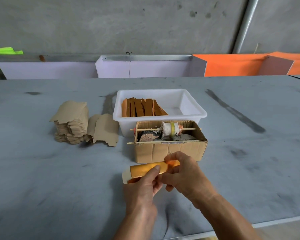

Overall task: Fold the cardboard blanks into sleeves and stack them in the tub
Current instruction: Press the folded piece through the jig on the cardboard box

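Head view: both hands hold one half-folded sleeve above the grey table, just in front of the cardboard box. Left hand pinches it near the middle, thumb on top of the glossy orange face. Right hand has its fingers curled round the right end, hiding that end. Long axis runs left-right, slightly raised toward the right; the left end sticks out free with a pale flap showing.

The tub sits straight ahead beyond the box, finished sleeves leaning in its left half. So the drop goes forward over the box; the right hand looks nearer. The pile of blanks lies well left of the tub, on the left hand's side for the next pick.
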Demonstrator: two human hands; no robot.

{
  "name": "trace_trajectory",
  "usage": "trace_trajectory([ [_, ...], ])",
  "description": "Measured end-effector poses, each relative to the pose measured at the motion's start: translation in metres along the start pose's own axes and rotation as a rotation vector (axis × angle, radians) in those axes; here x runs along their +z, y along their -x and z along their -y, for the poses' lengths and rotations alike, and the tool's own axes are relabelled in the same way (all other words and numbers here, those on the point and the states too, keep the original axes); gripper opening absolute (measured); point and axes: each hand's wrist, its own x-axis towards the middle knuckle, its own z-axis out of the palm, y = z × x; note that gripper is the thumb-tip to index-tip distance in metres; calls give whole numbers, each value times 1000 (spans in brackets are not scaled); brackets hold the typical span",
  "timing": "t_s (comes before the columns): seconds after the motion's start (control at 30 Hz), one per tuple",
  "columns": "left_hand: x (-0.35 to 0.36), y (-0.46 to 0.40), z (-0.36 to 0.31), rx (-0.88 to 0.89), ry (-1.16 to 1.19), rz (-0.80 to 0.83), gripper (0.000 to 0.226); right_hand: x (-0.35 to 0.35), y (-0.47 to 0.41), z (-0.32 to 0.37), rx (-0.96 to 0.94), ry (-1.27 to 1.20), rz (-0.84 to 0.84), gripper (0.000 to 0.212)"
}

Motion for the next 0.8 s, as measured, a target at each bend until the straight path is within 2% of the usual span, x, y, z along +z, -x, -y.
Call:
trace_trajectory([
  [0.13, 2, 1, 2, 20, 45, -55, 25, 12, 7, -5, -47, 35, -148, 42],
  [0.23, 6, 2, 0, 61, 88, -76, 33, 19, 12, -7, -57, -81, -247, 41],
  [0.33, 10, 2, -2, 109, 125, -105, 33, 24, 15, -9, 9, -300, -299, 40],
  [0.43, 11, 2, -3, 148, 149, -97, 29, 25, 16, -9, 93, -529, -282, 39],
  [0.53, 10, 5, -5, 144, 162, -49, 39, 25, 15, -9, 152, -631, -228, 34],
  [0.63, 10, 6, -7, 139, 176, 18, 31, 24, 14, -9, 195, -712, -165, 30],
  [0.7, 10, 6, -8, 104, 176, 48, 29, 23, 15, -8, 166, -736, -142, 24],
  [0.8, 9, 5, -11, 37, 175, 80, 43, 23, 14, -9, 86, -740, -127, 16],
])
